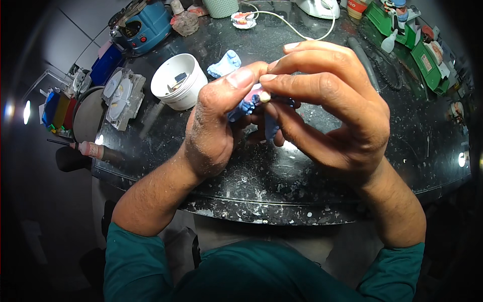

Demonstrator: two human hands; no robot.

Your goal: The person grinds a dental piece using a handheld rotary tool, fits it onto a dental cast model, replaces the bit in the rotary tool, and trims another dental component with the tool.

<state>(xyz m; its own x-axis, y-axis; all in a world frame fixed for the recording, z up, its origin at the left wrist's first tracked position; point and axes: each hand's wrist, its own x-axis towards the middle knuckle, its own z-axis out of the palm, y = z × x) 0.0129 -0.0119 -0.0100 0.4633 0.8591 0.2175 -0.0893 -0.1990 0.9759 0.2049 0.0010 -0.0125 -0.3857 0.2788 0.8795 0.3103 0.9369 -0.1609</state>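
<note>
My left hand (pixel 209 126) is closed around a blue dental model (pixel 246 107) with a pink area, held up over the dark bench. A small cream-coloured tooth crown (pixel 265 96) shows at the model, between the fingertips of both hands. With thumb and fingers, my right hand (pixel 342 100) pinches at the crown from the right. How firmly the crown sits on the model I cannot tell. Fingers cover much of the model. Pale dust coats my left thumb and wrist. Just beyond my left hand, another blue dental cast piece (pixel 225 64) lies on the bench.
A white tub (pixel 187 93) with small items stands left of my hands. Behind it are a blue machine (pixel 151 27) and a glass jar (pixel 184 22). A plaster model (pixel 121 98) lies farther left. A handpiece (pixel 363 60) and green boxes (pixel 431 68) are at right.
</note>
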